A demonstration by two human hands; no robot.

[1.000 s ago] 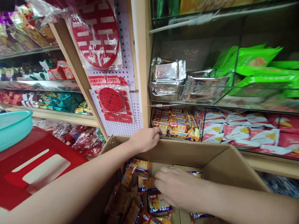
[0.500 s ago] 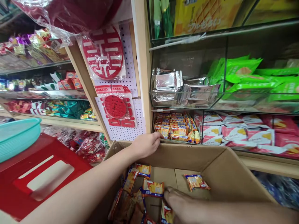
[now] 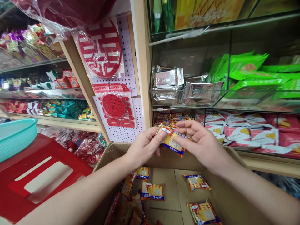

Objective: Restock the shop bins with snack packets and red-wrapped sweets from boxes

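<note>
A small yellow and blue biscuit packet (image 3: 172,143) is held up above the near side of the shelf, over the cardboard box's far edge. My left hand (image 3: 146,144) pinches its left end, thumb on the front. At its right end, my right hand (image 3: 201,142) has its thumb against the front and its fingers curved behind. Below both hands is the open cardboard box (image 3: 165,173). Inside lie matching packets: one biscuit packet (image 3: 152,190) near the middle, another (image 3: 197,182) at right, one (image 3: 203,212) nearer me, and several heaped at left.
Stacked packets of the same kind (image 3: 173,118) fill a low shelf bin behind my hands. Pink and white packets (image 3: 237,132), silver packets (image 3: 167,82) and green packets (image 3: 255,75) sit nearby. A red stool (image 3: 53,150) with a turquoise basket (image 3: 18,134) stands left.
My right hand has risen out of the box to the packet now between both hands. My left hand has moved off the shelf bin's edge. A packet near the right hand now lies further right.
</note>
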